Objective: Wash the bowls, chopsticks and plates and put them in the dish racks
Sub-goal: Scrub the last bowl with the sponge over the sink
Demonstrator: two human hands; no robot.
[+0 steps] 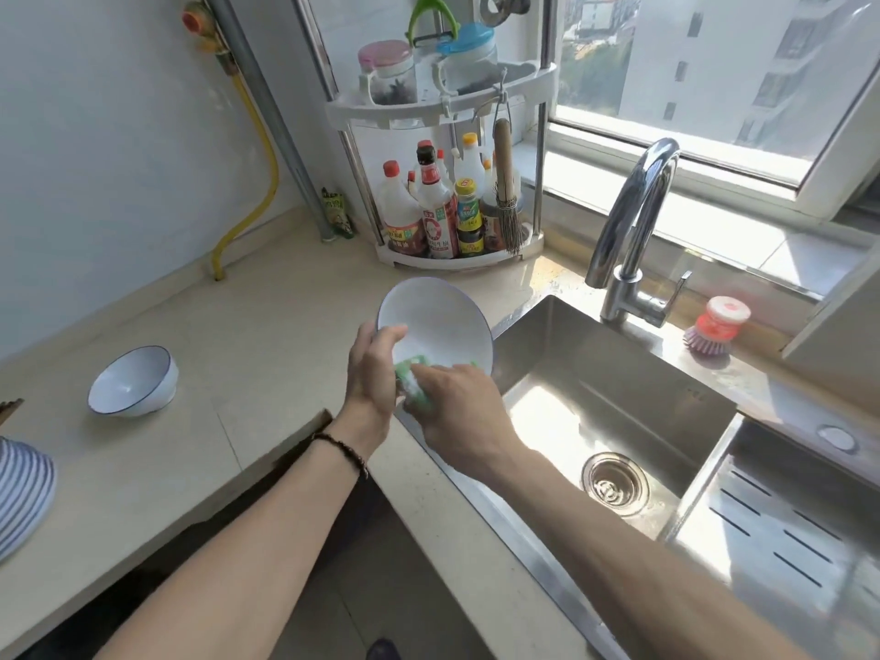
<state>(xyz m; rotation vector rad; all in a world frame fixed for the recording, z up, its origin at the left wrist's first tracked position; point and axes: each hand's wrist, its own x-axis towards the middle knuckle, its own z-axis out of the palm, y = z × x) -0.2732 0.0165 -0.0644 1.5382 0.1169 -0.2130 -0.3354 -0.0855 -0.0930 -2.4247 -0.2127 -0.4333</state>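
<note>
fingers: left hand [376, 369] curls round the near rim of the white bowl [438, 321], thumb inside; right hand [457, 407] clamps on the green sponge [419, 393]
sponge: pressed against bowl's lower inside, foam on it
bowl: tilted, opening toward camera, held over the counter edge just left of the sink [614, 373]
second bowl [133, 381]: blue-rimmed, lying tilted on the counter [238, 335], well left of the hands
striped dish [21, 493]: at far left edge, partly cut off
faucet [633, 231]: behind sink, no water visible
dish brush [716, 328]: on ledge right of faucet
condiment rack [452, 183]: in corner, holding bottles
</note>
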